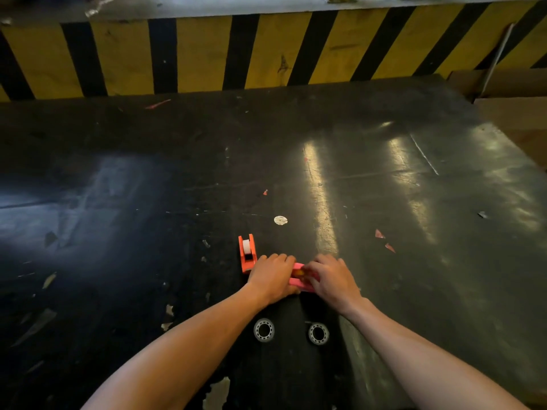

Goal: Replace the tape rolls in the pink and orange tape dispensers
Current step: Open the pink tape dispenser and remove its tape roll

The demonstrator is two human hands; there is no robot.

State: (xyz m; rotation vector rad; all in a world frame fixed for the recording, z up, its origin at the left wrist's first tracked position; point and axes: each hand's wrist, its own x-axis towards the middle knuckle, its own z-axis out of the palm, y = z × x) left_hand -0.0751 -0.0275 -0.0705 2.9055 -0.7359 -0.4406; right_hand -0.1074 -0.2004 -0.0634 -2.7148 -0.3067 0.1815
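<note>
While both hands close on it, the pink dispenser [297, 282] lies on the dark counter [384, 202] between them: left hand [270, 276] gripping its near end, right hand [331, 279] pinching its top. Just left stands the orange dispenser [247, 253], white roll inside. Two clear tape rolls [264, 330] lie nearer, between the forearms.

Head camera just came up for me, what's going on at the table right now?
A person has both hands on the pink tape dispenser: the left hand grips one end while the right hand works at the other. What the fingers are doing inside it is hidden. The orange tape dispenser stands untouched just left of the hands, a white roll showing in it. Two loose tape rolls lie flat on the dark table between the forearms, nearer the person.
</note>
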